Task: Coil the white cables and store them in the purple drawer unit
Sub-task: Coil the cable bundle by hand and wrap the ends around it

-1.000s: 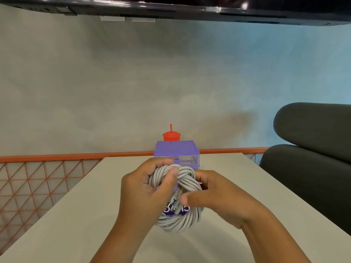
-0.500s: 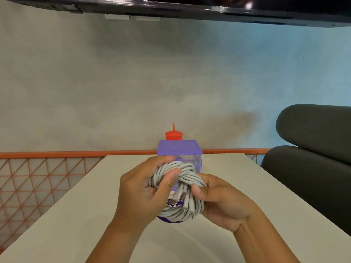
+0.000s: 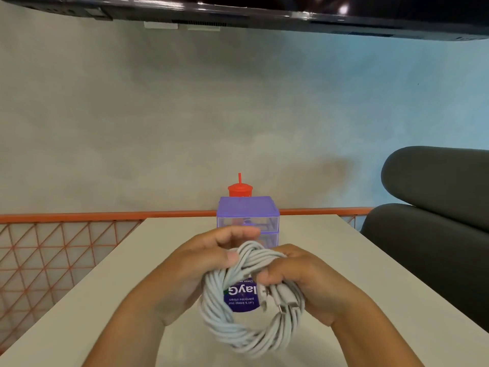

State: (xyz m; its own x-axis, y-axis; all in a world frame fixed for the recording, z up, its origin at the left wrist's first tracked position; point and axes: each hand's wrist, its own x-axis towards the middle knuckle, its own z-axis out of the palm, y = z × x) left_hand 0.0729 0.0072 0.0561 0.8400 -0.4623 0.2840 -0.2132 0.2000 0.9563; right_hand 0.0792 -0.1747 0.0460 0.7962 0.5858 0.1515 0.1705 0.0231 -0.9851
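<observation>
Both hands hold a thick coil of white cables (image 3: 232,327) upright above the table. My left hand (image 3: 195,271) grips the coil's upper left, thumb pressed on top of the strands. On the coil's right side my right hand (image 3: 304,282) pinches the strands where several plug ends (image 3: 280,304) hang loose. Just beyond my hands stands the purple drawer unit (image 3: 248,215) with clear drawers, its lower drawer partly hidden by my fingers. A purple round label (image 3: 242,298) shows through the coil's hole.
A red cup with a straw (image 3: 240,189) stands behind the drawer unit. The pale table (image 3: 79,313) has an orange mesh railing (image 3: 53,250) on its left and far side. To the right is a dark grey seat (image 3: 434,234). Overhead hangs a dark screen edge (image 3: 264,14).
The coil has dropped lower and tilted so its ring faces me, showing the purple label through it. My right hand shifted round to the coil's right side near the plugs.
</observation>
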